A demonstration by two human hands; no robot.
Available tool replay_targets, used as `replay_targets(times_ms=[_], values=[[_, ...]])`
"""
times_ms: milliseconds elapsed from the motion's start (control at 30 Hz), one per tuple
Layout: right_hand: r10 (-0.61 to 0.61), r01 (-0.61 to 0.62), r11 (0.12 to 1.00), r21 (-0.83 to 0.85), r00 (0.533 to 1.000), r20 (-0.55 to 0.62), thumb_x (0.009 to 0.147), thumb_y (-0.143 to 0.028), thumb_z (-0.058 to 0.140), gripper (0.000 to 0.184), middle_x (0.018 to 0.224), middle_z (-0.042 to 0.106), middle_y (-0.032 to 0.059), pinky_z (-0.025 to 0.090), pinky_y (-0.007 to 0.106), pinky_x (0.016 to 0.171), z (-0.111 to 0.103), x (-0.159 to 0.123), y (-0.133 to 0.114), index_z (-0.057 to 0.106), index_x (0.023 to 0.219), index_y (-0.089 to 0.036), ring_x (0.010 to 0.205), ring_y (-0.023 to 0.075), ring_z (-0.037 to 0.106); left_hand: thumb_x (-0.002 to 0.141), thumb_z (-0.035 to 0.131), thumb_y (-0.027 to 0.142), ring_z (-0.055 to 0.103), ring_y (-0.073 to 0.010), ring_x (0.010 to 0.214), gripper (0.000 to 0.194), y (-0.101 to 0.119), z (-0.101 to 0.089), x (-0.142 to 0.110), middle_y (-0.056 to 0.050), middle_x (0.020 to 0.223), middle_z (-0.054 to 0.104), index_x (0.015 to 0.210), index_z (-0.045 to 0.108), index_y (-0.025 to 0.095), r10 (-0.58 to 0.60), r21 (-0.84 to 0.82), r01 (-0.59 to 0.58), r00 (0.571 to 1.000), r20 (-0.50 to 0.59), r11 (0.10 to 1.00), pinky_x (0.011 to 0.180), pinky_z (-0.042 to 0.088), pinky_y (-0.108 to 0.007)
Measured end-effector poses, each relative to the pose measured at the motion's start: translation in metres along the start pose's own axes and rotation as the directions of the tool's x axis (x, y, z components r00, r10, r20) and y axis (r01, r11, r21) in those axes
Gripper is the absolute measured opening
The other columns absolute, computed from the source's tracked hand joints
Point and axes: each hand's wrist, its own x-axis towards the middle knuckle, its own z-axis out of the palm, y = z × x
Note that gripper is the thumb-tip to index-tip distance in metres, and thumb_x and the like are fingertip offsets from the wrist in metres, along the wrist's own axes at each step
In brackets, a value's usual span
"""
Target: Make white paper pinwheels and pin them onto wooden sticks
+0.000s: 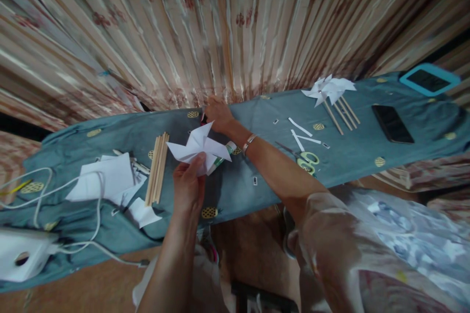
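Note:
A folded white paper pinwheel [200, 144] is pinched between the thumb and fingers of my left hand [189, 181], over the middle of the cloth. My right hand [217, 113] reaches past it to the far edge of the table. Its fingers are curled at a small dark and red object [204, 118], which is mostly hidden, so I cannot tell its kind. Behind the pinwheel's right side lies a white and green tube [230, 147], partly covered. A bundle of wooden sticks [157, 168] lies to the left of my left hand.
White paper sheets [106, 178] and a white power strip [25, 254] with cables lie left. Right are paper strips [303, 136], green-handled scissors [307, 160], finished pinwheels [330, 89] on sticks, a black phone [392, 123] and a blue-framed device [429, 79]. A curtain [235, 34] hangs behind.

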Motion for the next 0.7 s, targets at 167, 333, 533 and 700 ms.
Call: replay_targets(times_ms=[167, 333, 533, 700], values=[[-0.023, 0.023, 1.0, 0.004, 1.0, -0.014, 0.091, -0.008, 0.048, 0.026, 0.122, 0.065, 0.0196, 0.04, 0.047, 0.11, 0.003, 0.001, 0.0, 0.072, 0.101, -0.007, 0.131, 0.032, 0.047, 0.049, 0.088, 0.02, 0.066, -0.01, 0.068, 0.029, -0.002, -0.001, 0.002, 0.002, 0.076, 0.074, 0.073, 0.071, 0.017, 0.0, 0.007, 0.0, 1.0, 0.018, 1.0, 0.068, 0.055, -0.022], [-0.031, 0.031, 1.0, 0.002, 0.998, -0.054, 0.092, -0.011, 0.048, 0.025, 0.122, 0.066, 0.0165, 0.045, 0.046, 0.104, 0.006, -0.003, 0.001, 0.073, 0.097, -0.012, 0.129, 0.0314, 0.048, 0.047, 0.088, 0.018, 0.066, -0.0106, 0.068, 0.029, -0.002, 0.001, 0.003, 0.002, 0.073, 0.073, 0.071, 0.071, 0.016, -0.001, -0.005, 0.001, 1.0, 0.007, 1.0, 0.07, 0.056, -0.023], [-0.014, 0.02, 0.997, 0.071, 0.996, -0.084, 0.091, -0.011, 0.048, 0.025, 0.129, 0.061, 0.0188, 0.038, 0.046, 0.111, 0.004, -0.01, 0.001, 0.072, 0.097, -0.009, 0.135, 0.0315, 0.043, 0.052, 0.085, 0.017, 0.066, -0.0118, 0.067, 0.025, -0.002, 0.002, 0.001, 0.003, 0.07, 0.072, 0.069, 0.069, 0.018, 0.03, 0.018, -0.03, 1.0, 0.009, 0.999, 0.07, 0.058, -0.024], [0.044, -0.025, 0.988, 0.151, 0.991, -0.123, 0.092, -0.01, 0.047, 0.025, 0.13, 0.06, 0.0189, 0.036, 0.039, 0.113, -0.003, -0.013, 0.003, 0.072, 0.094, -0.009, 0.134, 0.0287, 0.045, 0.052, 0.085, 0.019, 0.066, -0.0108, 0.068, 0.026, -0.002, 0.0, 0.001, 0.003, 0.073, 0.073, 0.072, 0.069, 0.018, 0.037, 0.022, -0.038, 0.999, 0.033, 0.999, 0.075, 0.058, -0.026]])
